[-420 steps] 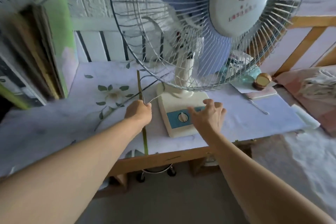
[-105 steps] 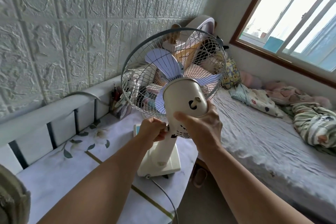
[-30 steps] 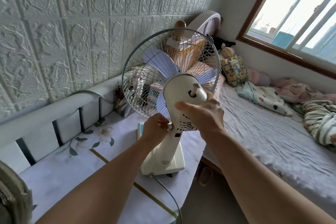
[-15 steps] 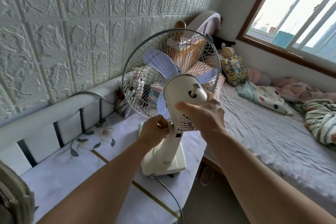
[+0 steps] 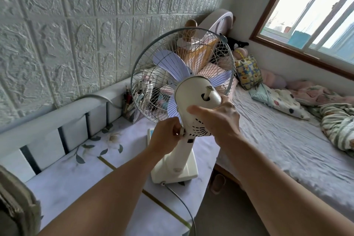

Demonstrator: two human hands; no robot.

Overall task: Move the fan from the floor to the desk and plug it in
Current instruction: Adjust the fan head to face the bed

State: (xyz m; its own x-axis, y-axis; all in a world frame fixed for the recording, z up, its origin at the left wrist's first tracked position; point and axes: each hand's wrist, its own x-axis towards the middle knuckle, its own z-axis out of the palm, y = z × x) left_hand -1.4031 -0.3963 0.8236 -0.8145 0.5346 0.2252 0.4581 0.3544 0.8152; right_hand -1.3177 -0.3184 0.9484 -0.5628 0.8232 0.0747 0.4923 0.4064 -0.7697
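Observation:
A cream table fan (image 5: 193, 99) with pale blue blades and a wire cage stands upright on the desk (image 5: 80, 182), its back turned to me. My right hand (image 5: 220, 119) wraps around the rear of the motor housing. My left hand (image 5: 166, 136) pinches a small knob at the joint between the housing and the neck. The grey power cord (image 5: 182, 205) leaves the rear of the base and runs off the desk's front edge. Its plug is out of sight.
The desk has a floral cover and a railed back against the textured wall. A pen holder (image 5: 128, 107) and clutter stand behind the fan. A bed (image 5: 283, 151) with bedding lies to the right, a slipper (image 5: 218, 183) on the floor between.
Hardly anything has moved in the last second: both hands keep their hold on the fan. Since 14 s ago the fan has been turned round, its back now facing me.

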